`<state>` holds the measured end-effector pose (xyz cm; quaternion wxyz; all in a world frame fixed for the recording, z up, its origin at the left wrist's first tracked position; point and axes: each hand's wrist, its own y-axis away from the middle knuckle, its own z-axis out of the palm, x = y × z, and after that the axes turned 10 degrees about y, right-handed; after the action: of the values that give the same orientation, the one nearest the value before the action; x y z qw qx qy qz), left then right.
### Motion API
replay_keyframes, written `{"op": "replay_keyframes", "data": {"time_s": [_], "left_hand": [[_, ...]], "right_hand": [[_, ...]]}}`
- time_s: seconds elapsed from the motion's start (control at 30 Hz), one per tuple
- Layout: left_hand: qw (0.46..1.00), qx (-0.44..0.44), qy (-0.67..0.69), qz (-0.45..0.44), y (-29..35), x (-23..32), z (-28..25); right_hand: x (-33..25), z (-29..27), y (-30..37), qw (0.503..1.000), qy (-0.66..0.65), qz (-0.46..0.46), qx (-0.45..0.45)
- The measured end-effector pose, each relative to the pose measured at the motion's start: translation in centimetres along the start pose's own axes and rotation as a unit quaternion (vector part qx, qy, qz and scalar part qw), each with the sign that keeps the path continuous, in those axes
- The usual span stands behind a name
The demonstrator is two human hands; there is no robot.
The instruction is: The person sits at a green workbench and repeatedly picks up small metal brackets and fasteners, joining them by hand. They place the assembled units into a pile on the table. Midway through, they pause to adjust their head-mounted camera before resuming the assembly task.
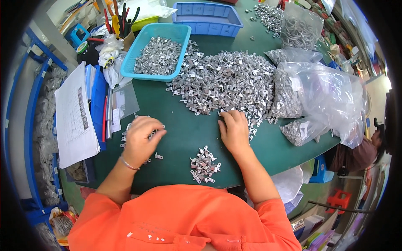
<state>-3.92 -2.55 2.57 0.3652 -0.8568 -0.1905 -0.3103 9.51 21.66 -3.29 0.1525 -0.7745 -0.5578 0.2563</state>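
Observation:
My left hand is over a small group of metal brackets on the left of the green table. Its fingers are curved, with a gap between thumb and forefinger, and no held piece shows. At the near edge of a large heap of small silver brackets, my right hand has its fingertips closed on one metal bracket. Between my forearms, near the front edge, lies a smaller pile of the same brackets. One loose bracket lies beside my left wrist.
A turquoise basket of brackets and a blue tray stand at the back. Plastic bags of metal parts crowd the right side. Papers and folders line the left edge. Another person is at far right.

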Motion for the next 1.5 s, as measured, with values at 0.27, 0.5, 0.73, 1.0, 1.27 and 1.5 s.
{"op": "replay_keyframes", "data": {"time_s": [0.27,0.5,0.73,1.0,1.27,1.5], "left_hand": [[0.997,-0.019,-0.069,-0.004,2.4,-1.5,-2.2],[0.96,-0.03,0.221,-0.168,1.0,1.2,2.9],[0.721,-0.169,0.546,-0.392,0.1,3.3,7.8],[0.746,-0.186,0.525,-0.365,1.3,2.6,7.6],[0.95,-0.132,0.281,-0.024,1.9,3.1,6.0],[0.995,0.091,0.005,-0.038,1.5,-0.4,-1.0]], "right_hand": [[0.9,1.1,-0.8,0.998,-0.046,-0.003,-0.038],[-0.9,-2.1,2.9,0.504,-0.737,0.391,-0.224],[-2.2,-3.5,4.9,0.355,-0.825,0.39,-0.204],[-2.8,-4.7,5.4,0.754,-0.608,0.183,-0.169],[0.6,-1.3,0.9,0.999,-0.013,0.044,-0.008],[1.8,-0.7,0.7,0.995,0.097,-0.011,-0.033]]}}
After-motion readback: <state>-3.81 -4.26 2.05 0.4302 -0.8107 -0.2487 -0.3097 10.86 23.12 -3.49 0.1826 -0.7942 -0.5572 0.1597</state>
